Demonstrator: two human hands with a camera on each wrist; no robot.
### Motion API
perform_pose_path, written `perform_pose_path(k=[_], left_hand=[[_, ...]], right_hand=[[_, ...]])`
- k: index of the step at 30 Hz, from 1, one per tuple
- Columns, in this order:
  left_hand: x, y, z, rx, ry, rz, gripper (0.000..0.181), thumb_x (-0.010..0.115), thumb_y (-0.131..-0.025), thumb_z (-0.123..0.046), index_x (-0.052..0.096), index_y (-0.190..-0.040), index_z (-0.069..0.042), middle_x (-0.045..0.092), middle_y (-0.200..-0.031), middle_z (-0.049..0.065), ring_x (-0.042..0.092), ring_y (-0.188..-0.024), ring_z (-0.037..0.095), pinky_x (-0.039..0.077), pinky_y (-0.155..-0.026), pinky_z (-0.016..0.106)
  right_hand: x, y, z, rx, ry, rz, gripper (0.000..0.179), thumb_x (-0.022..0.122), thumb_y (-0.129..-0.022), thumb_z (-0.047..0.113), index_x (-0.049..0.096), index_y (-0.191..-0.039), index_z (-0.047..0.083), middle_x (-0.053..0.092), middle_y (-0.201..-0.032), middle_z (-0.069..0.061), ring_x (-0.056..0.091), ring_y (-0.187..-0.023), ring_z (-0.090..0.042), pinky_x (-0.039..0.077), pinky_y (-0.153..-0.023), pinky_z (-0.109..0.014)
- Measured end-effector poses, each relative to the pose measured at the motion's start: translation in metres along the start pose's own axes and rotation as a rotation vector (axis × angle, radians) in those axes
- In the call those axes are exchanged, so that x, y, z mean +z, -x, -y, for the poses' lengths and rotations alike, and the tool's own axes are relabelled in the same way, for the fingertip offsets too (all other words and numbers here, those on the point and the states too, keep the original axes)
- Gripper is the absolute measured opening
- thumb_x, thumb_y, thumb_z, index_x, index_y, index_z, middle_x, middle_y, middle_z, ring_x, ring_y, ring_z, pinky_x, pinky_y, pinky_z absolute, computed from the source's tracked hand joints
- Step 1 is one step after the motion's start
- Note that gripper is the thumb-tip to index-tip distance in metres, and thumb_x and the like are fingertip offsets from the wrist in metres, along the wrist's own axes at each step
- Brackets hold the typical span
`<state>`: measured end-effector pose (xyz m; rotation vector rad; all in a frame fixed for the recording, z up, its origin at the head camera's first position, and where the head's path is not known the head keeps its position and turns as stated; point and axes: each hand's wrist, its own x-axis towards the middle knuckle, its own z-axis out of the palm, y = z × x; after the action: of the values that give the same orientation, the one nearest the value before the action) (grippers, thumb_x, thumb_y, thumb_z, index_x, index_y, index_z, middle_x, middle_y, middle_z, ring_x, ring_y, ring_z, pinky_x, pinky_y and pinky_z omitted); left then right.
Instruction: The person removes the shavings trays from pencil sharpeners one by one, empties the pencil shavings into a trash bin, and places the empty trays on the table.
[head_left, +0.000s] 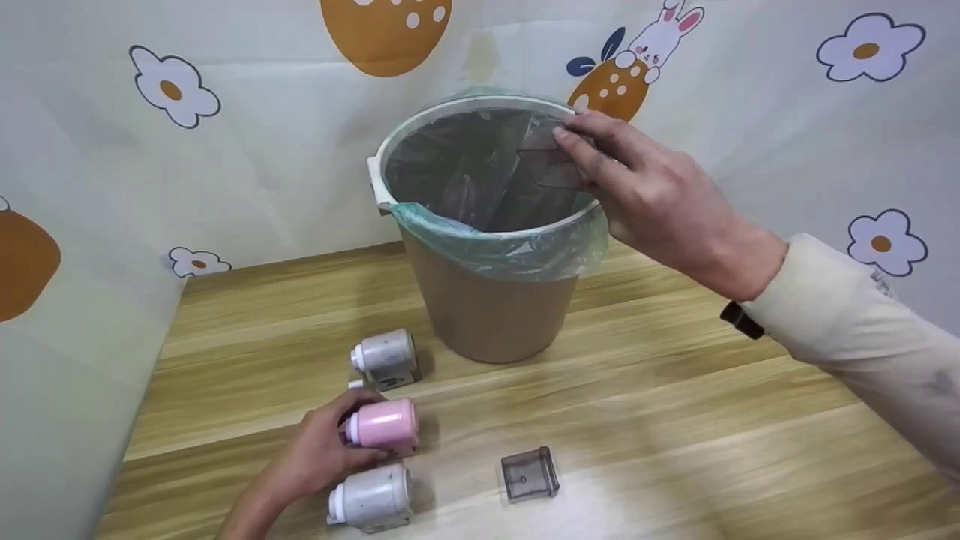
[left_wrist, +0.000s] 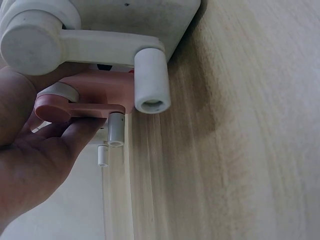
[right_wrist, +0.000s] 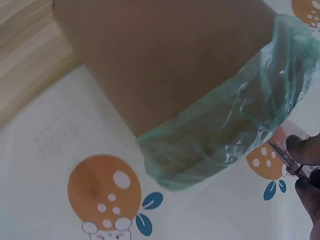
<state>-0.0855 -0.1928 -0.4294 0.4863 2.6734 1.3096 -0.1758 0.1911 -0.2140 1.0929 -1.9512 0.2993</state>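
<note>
Nearest you, a white crank device [head_left: 373, 497] sits on the bench [head_left: 675, 420], in front of the bin [head_left: 491, 319] and to its left. Just past it, front-left of the bin, your left hand [head_left: 322, 446] grips a pink crank device [head_left: 388, 424], thumb on the near side, fingers on the far side. Beyond that, near the bin's base, is a far white device [head_left: 388, 350]. Your right hand [head_left: 664, 187], much the closer to the bin's mouth, is at its right rim, thumb and fingers pinching a clear grey tray [head_left: 555, 169]. The relation that seems to count: the tray points leftward from your fingertips, across the right part of the bin's bag-lined mouth. Your fingers cover one end, so you cannot tell its long axis. A loose grey tray [head_left: 527, 476] lies in front of the bin.
</note>
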Motion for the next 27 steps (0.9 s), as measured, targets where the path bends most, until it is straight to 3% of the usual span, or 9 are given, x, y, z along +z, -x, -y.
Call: perform_pose_path(k=[5, 9, 16, 27], left_hand=[[0.000, 0.000, -0.001, -0.010, 0.014, 0.005, 0.058, 0.090, -0.066, -0.012, 0.063, -0.118, -0.012, 0.071, -0.108, 0.007, 0.066, -0.095, 0.018, 0.055, -0.083, 0.027], [0.000, 0.001, -0.001, -0.015, 0.013, 0.001, 0.058, 0.089, -0.066, -0.010, 0.063, -0.118, -0.011, 0.071, -0.108, 0.007, 0.066, -0.095, 0.018, 0.055, -0.083, 0.027], [0.000, 0.000, -0.002, -0.029, -0.010, -0.003, 0.059, 0.091, -0.065, -0.013, 0.063, -0.118, -0.012, 0.071, -0.108, 0.006, 0.066, -0.096, 0.019, 0.054, -0.083, 0.027], [-0.001, 0.001, -0.001, -0.020, 0.006, -0.007, 0.062, 0.091, -0.067, -0.013, 0.062, -0.121, -0.011, 0.071, -0.113, 0.008, 0.066, -0.100, 0.022, 0.054, -0.084, 0.027]], right_hand=[[-0.004, 0.005, 0.005, 0.134, -0.085, 0.038, 0.049, 0.068, -0.085, -0.013, 0.061, -0.133, -0.003, 0.060, -0.129, -0.025, 0.064, -0.118, -0.036, 0.058, -0.096, -0.042], [-0.008, 0.008, 0.009, 0.208, -0.101, 0.086, 0.053, 0.072, -0.085, -0.009, 0.058, -0.136, -0.004, 0.059, -0.129, -0.024, 0.064, -0.118, -0.031, 0.056, -0.099, -0.032], [-0.006, 0.013, 0.018, 0.347, -0.221, 0.030, 0.055, 0.079, -0.082, -0.002, 0.060, -0.133, -0.005, 0.063, -0.122, -0.021, 0.068, -0.114, -0.026, 0.052, -0.097, -0.015], [-0.007, 0.019, 0.036, 0.549, -0.402, 0.018, 0.063, 0.083, -0.078, 0.000, 0.060, -0.136, 0.002, 0.066, -0.126, -0.015, 0.067, -0.116, -0.022, 0.055, -0.088, -0.014]])
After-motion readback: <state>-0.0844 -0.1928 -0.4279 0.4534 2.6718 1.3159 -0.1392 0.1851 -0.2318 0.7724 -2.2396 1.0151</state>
